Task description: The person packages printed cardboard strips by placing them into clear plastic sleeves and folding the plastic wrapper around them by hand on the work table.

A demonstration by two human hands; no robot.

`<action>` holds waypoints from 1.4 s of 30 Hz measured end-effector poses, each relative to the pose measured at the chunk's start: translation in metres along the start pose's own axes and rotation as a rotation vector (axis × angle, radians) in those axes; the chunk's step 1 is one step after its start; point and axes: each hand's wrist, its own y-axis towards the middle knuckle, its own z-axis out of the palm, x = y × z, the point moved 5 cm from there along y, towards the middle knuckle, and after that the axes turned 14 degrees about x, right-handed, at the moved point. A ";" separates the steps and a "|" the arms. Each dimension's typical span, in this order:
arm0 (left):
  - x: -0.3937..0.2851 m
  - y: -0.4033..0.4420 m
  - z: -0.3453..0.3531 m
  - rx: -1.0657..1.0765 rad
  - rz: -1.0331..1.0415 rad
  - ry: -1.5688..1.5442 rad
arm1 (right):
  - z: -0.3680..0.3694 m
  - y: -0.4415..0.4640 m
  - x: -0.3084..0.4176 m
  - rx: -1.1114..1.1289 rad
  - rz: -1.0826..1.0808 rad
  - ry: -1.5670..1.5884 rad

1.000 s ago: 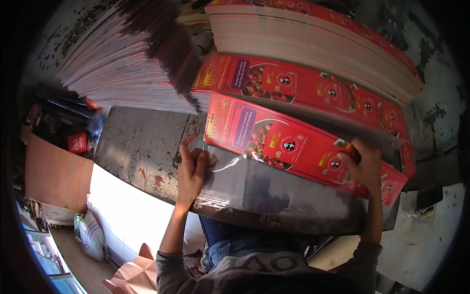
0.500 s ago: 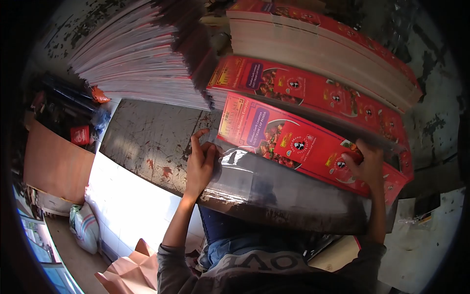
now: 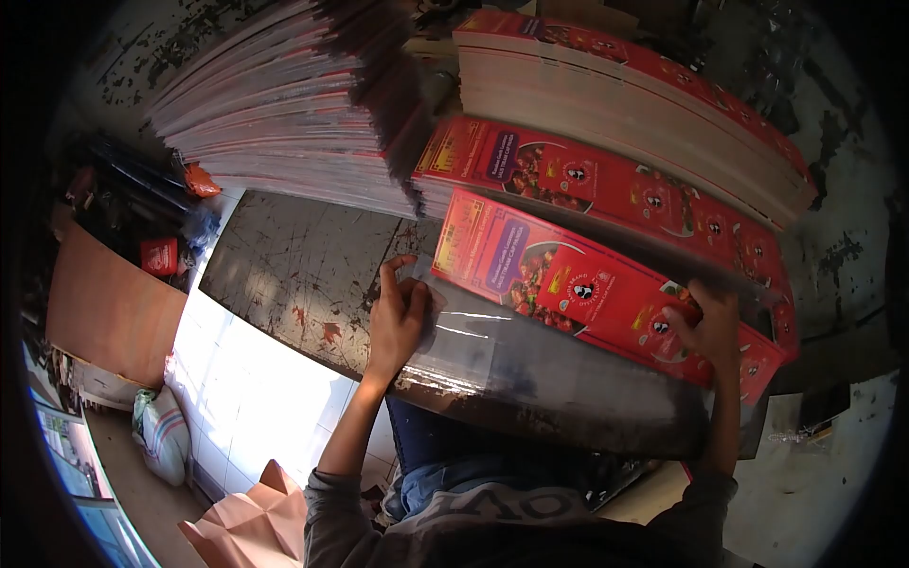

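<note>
My left hand is closed, thumb against fingers, at the left edge of a clear plastic sheet lying on the dark worn table. A long red printed card lies slanted across the upper part of that sheet. On the card's right part my right hand rests, its thumb and fingers curved over the red surface and gripping it. Directly behind is a low stack of the same red cards.
A tall fanned stack stands at the back left, and a high stack of red cards at the back right. Left of the table are a brown board, a red packet and a white sack.
The view has shifted, so the table and stacks appear farther right. Both hands keep nearly the same places beside and on the red card.
</note>
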 end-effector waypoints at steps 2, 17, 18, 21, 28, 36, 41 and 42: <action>0.000 0.000 0.000 -0.002 -0.004 -0.019 | 0.002 -0.001 -0.002 0.022 0.002 0.008; 0.005 0.000 0.000 -0.014 0.033 -0.063 | 0.005 -0.005 -0.007 0.103 0.115 -0.003; 0.007 0.000 0.001 -0.018 0.042 -0.084 | 0.006 -0.005 -0.010 0.106 0.123 0.004; 0.004 -0.001 0.000 -0.016 0.002 -0.020 | 0.007 -0.005 -0.012 0.122 0.140 0.028; 0.015 0.001 0.000 -0.001 0.037 -0.188 | 0.009 -0.002 -0.010 0.180 0.148 0.098; 0.012 0.001 0.001 0.017 0.112 -0.439 | 0.013 -0.001 -0.015 0.117 0.112 0.066; 0.013 0.000 0.001 0.009 0.086 -0.465 | 0.007 -0.003 -0.015 0.066 0.138 0.106; 0.014 0.001 0.001 0.011 0.087 -0.462 | 0.006 -0.003 -0.014 0.084 0.122 0.068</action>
